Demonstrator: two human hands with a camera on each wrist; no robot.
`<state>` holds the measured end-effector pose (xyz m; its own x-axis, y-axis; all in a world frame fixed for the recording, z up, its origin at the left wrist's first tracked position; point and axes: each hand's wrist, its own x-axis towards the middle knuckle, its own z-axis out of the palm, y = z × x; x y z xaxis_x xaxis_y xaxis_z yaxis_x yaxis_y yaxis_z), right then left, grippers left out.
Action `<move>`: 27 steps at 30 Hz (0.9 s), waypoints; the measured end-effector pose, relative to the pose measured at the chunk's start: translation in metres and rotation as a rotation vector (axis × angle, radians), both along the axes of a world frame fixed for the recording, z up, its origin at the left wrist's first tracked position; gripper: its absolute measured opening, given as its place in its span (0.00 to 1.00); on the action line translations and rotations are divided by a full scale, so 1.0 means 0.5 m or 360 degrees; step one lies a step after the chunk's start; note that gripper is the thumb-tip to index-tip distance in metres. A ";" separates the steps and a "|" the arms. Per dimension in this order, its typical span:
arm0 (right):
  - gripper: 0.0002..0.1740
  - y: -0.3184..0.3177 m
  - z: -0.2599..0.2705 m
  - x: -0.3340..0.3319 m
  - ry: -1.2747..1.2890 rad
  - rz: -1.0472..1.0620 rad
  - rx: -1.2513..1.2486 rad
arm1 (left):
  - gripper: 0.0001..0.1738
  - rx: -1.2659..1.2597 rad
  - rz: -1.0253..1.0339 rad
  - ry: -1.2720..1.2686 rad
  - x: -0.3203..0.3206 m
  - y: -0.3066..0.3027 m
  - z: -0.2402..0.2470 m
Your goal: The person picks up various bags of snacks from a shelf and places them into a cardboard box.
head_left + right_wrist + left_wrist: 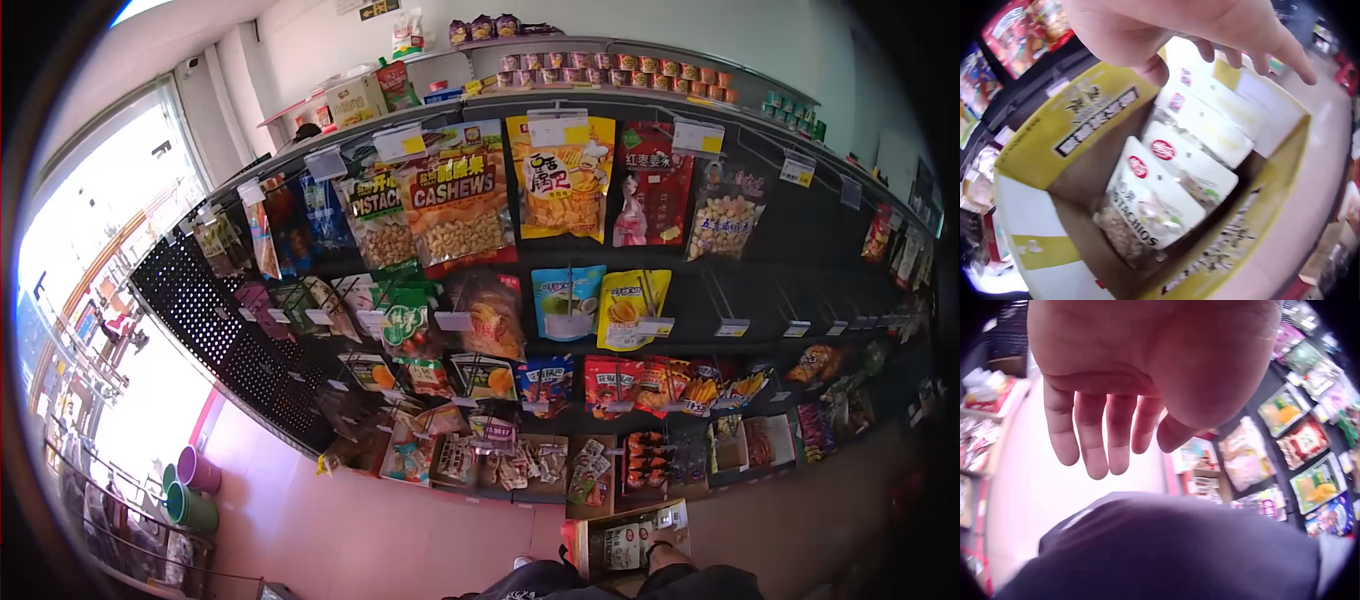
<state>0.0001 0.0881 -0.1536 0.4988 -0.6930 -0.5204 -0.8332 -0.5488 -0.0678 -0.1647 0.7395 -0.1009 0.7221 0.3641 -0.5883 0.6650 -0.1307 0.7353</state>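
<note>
In the right wrist view, an open carton (1029,150) with yellow and white flaps holds several white pouches. The front pouch (1166,212) is labelled pistachios and shows nuts at its bottom. My right hand (1191,31) is over the carton's far edge, fingers spread and thumb bent downward; I cannot tell whether it touches the flaps. My left hand (1147,369) hangs with loose fingers above dark clothing (1166,550), holding nothing. From the head view, the carton (578,545) stands on the floor by my legs.
A black rack (400,265) of hanging snack bags spans the front, among them a cashew bag (460,200) and a yellow bag (560,180). Low boxes (540,465) of small packets line its base. Green and purple buckets (195,505) stand at the left on the pink floor (300,510).
</note>
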 end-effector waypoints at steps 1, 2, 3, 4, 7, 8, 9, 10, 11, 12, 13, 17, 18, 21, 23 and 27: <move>0.23 0.035 -0.012 0.040 -0.0126 0.0034 0.0039 | 0.15 0.0330 -0.0240 -0.0325 0.090 0.027 -0.033; 0.23 0.076 -0.013 0.084 -0.0280 0.0089 0.0074 | 0.14 0.0472 -0.0291 -0.0696 0.192 0.016 -0.024; 0.15 0.116 0.001 0.107 -0.0545 0.0269 0.0254 | 0.18 0.0373 -0.0364 -0.0521 0.290 -0.006 0.033; 0.13 0.173 0.005 0.136 -0.0709 0.0194 0.0241 | 0.22 0.0280 -0.0441 -0.0338 0.388 -0.047 0.139; 0.15 0.263 -0.054 0.174 -0.0911 0.0569 0.0109 | 0.20 0.0402 -0.1054 -0.0647 0.612 -0.188 0.306; 0.14 0.320 0.082 0.163 -0.0987 -0.0068 0.0238 | 0.20 0.0422 -0.1218 -0.0807 0.671 -0.239 0.377; 0.12 0.348 0.125 0.153 -0.0964 -0.0181 0.0160 | 0.19 0.0348 -0.1320 -0.0847 0.728 -0.284 0.426; 0.12 0.344 0.086 0.138 -0.0968 -0.0225 0.0135 | 0.19 0.0273 -0.1420 -0.0886 0.776 -0.323 0.465; 0.12 0.326 -0.014 0.107 -0.0898 0.0184 0.0120 | 0.19 0.0223 -0.1457 -0.1032 0.835 -0.357 0.472; 0.13 0.314 -0.064 0.086 -0.0804 0.0592 0.0102 | 0.19 0.0163 -0.1487 -0.1176 0.899 -0.392 0.470; 0.11 0.325 -0.008 0.061 -0.0821 0.0196 0.0427 | 0.19 0.0164 -0.1489 -0.1254 0.955 -0.425 0.491; 0.11 0.321 0.064 -0.083 -0.1064 -0.0642 0.0946 | 0.25 -0.0201 -0.1230 -0.1643 1.144 -0.566 0.574; 0.11 0.325 0.084 -0.103 -0.1049 -0.0840 0.0945 | 0.29 -0.0417 -0.1128 -0.1622 1.183 -0.593 0.587; 0.08 0.350 0.100 -0.166 -0.0930 -0.0387 0.0594 | 0.40 -0.0086 -0.0914 -0.1759 1.244 -0.641 0.602; 0.07 0.420 0.176 -0.182 -0.1036 -0.1380 0.0884 | 0.41 -0.0045 -0.0861 -0.1782 1.259 -0.651 0.591; 0.14 0.577 0.288 -0.140 -0.1480 -0.1790 0.1133 | 0.38 -0.0159 -0.0658 -0.1816 1.259 -0.676 0.588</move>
